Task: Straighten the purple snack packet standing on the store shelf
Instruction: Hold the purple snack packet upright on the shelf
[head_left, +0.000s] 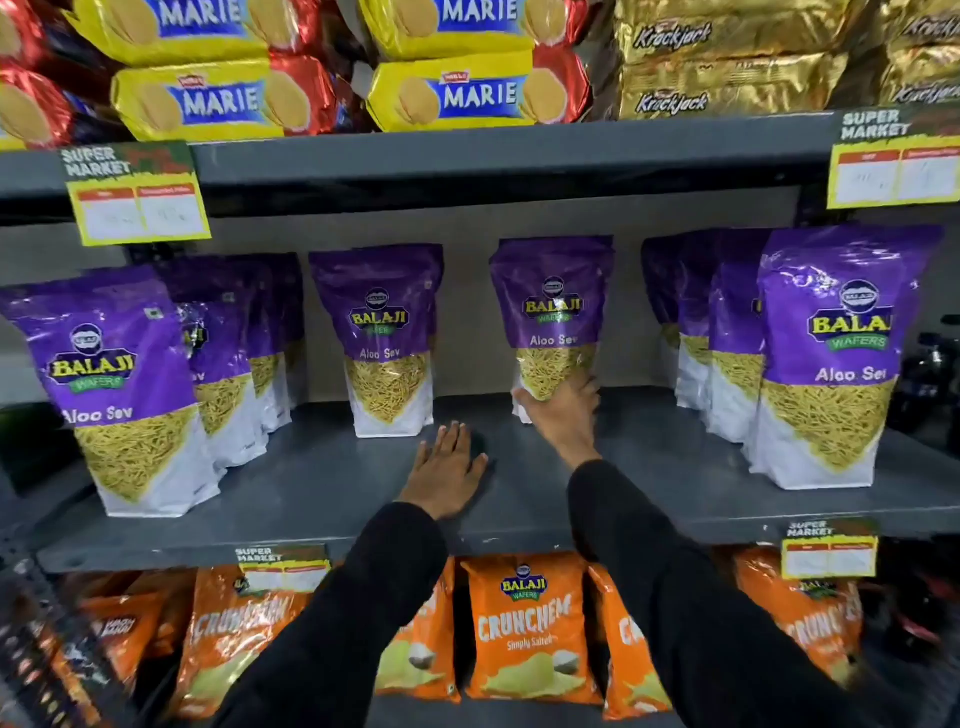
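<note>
A purple Aloo Sev packet (551, 306) stands upright at the back of the grey middle shelf (322, 483), right of centre. My right hand (563, 410) wraps around its lower part, fingers on its right side and thumb at its left. My left hand (447, 470) lies flat and open on the shelf board, in front of the gap between this packet and a second purple packet (382, 338) standing to the left.
Rows of the same purple packets stand at the shelf's far left (117, 395) and far right (826, 358). Yellow Marie packs (452, 96) fill the shelf above, orange Crunchem bags (527, 629) the one below. Price tags (137, 195) hang from the shelf edges.
</note>
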